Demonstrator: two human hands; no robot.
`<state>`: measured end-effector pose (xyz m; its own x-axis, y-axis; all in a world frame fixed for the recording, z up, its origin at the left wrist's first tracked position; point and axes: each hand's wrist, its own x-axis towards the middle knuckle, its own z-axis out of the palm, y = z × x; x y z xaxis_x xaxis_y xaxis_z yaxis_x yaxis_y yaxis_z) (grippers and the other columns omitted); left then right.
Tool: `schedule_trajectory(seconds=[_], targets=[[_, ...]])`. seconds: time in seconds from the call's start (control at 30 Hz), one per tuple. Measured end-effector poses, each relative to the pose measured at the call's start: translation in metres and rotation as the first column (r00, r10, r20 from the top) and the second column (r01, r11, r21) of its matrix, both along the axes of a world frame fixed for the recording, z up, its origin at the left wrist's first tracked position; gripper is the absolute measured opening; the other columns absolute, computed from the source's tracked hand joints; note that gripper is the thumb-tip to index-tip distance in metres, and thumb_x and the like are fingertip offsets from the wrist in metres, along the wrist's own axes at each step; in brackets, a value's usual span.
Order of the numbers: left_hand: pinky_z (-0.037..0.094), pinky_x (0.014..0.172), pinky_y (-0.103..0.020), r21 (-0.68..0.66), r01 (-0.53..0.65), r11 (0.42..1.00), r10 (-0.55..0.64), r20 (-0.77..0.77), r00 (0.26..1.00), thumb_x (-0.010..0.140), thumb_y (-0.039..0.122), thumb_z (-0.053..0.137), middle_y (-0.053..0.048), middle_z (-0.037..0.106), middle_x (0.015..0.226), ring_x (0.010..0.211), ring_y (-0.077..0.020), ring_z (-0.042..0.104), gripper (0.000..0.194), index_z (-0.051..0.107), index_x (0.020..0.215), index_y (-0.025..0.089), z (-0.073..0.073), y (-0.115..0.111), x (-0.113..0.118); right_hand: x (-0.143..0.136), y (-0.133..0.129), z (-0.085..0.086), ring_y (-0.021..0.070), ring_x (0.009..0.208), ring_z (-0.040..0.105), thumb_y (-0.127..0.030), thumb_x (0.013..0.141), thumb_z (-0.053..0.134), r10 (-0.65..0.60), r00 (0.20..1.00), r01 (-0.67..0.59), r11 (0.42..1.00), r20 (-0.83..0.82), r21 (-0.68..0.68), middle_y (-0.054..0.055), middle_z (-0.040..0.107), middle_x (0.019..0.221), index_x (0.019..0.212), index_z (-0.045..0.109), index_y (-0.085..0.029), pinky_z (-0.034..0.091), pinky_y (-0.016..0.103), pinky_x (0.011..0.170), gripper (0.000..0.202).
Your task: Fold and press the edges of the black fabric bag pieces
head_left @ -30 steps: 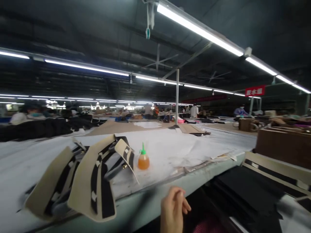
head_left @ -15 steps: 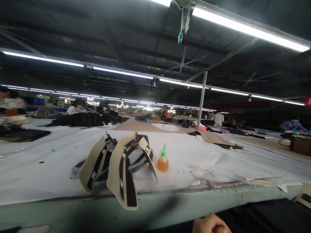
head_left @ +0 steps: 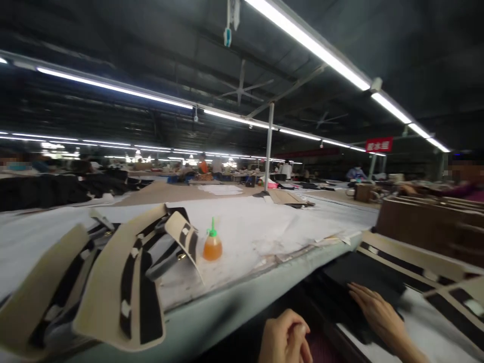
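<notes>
My left hand (head_left: 285,337) is at the bottom centre, fingers curled into a loose fist, and nothing shows in it. To its right, my right hand (head_left: 378,313) lies with fingers stretched out on a black piece of material (head_left: 365,275). Beige panels with black strips (head_left: 412,259) lie beyond and beside that piece. On the white-covered table (head_left: 257,222), at the left, stand curved beige and black pieces (head_left: 109,272) with grey parts. Just right of them is a small bottle (head_left: 213,247) with orange liquid and a green nozzle.
The table's pale green edge (head_left: 227,307) runs diagonally in front of me. Brown box-like pieces (head_left: 427,227) stand at the right, near a blurred person (head_left: 469,181). Dark material (head_left: 41,191) is piled at the far left. A metal post (head_left: 268,151) rises behind the table.
The view has turned right, so the curved pieces and bottle sit further left. My right hand has come into view on the black material, and more of my left hand shows.
</notes>
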<state>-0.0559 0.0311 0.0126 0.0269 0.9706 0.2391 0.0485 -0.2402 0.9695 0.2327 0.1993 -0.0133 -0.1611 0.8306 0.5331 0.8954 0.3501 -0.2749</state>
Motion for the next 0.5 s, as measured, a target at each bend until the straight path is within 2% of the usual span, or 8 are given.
schedule_trajectory(seconds=[0.13, 0.3, 0.43, 0.5], targets=[[0.027, 0.041, -0.019, 0.012, 0.065, 0.998, -0.064, -0.051, 0.997, 0.089, 0.072, 0.043, 0.0, 0.056, 0.052, 0.038, -0.0062, 0.039, 0.06, 0.061, 0.086, 0.015, 0.003, -0.001, -0.003, 0.021, -0.021, 0.0, 0.0301, 0.115, 0.068, -0.042, 0.094, 0.036, 0.033, 0.997, -0.042, 0.989, -0.066, -0.144, 0.013, 0.073, 0.122, 0.112, 0.076, -0.022, 0.052, 0.05, 0.101, 0.048], [0.028, 0.044, -0.02, -0.013, 0.095, 0.995, -0.096, -0.07, 0.993, 0.087, 0.076, 0.046, 0.0, 0.057, 0.054, 0.042, -0.0074, 0.044, 0.063, 0.063, 0.085, 0.016, 0.002, -0.004, -0.005, 0.067, -0.088, 0.023, 0.025, 0.111, 0.069, -0.049, 0.101, 0.04, 0.087, 0.988, -0.123, 0.946, -0.131, -0.299, 0.012, 0.074, 0.119, 0.119, 0.072, -0.018, 0.052, 0.047, 0.1, 0.047], [0.027, 0.044, -0.02, -0.041, 0.116, 0.992, -0.119, -0.077, 0.99, 0.085, 0.077, 0.048, 0.001, 0.059, 0.056, 0.044, -0.0081, 0.046, 0.061, 0.064, 0.086, 0.018, 0.0, -0.005, -0.003, 0.119, -0.149, 0.043, 0.0254, 0.1, 0.074, -0.053, 0.099, 0.046, 0.078, 0.985, -0.14, 0.877, -0.152, -0.46, 0.009, 0.079, 0.105, 0.106, 0.079, -0.023, 0.058, 0.038, 0.09, 0.045], [0.028, 0.045, -0.02, -0.045, 0.132, 0.99, -0.136, -0.092, 0.986, 0.084, 0.079, 0.047, 0.002, 0.058, 0.055, 0.044, -0.0081, 0.046, 0.063, 0.064, 0.085, 0.018, -0.002, -0.004, -0.001, 0.14, -0.164, 0.045, 0.0233, 0.091, 0.075, -0.053, 0.1, 0.049, 0.051, 0.989, -0.116, 0.845, -0.136, -0.522, 0.007, 0.08, 0.093, 0.093, 0.08, -0.021, 0.06, 0.036, 0.085, 0.044]])
